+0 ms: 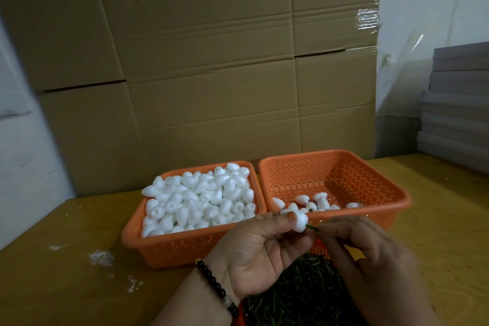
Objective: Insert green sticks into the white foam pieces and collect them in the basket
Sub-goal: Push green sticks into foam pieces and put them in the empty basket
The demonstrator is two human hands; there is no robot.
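The left hand (260,249) holds one white foam piece (300,222) between the thumb and the fingers, just in front of the two orange baskets. The right hand (370,254) pinches a thin green stick (311,227) at its fingertips. The tip of the stick touches the foam piece, so the stick looks like it is going in now.

The foam piece is probably very light and a bit soft. It can dent or crumble if it is squeezed hard; small white crumbs (102,258) lie on the table (53,286). So it is best to hold it by its round sides with a gentle grip, as the left hand does. The stick looks thin and may bend, so it helps to pinch it close to the tip and push it straight in.

The left basket (169,249) is full of plain foam pieces. The right basket (397,202) has only a few pieces in it, so most of the job seems to be left. More green sticks (299,296) lie in a pile below the hands.
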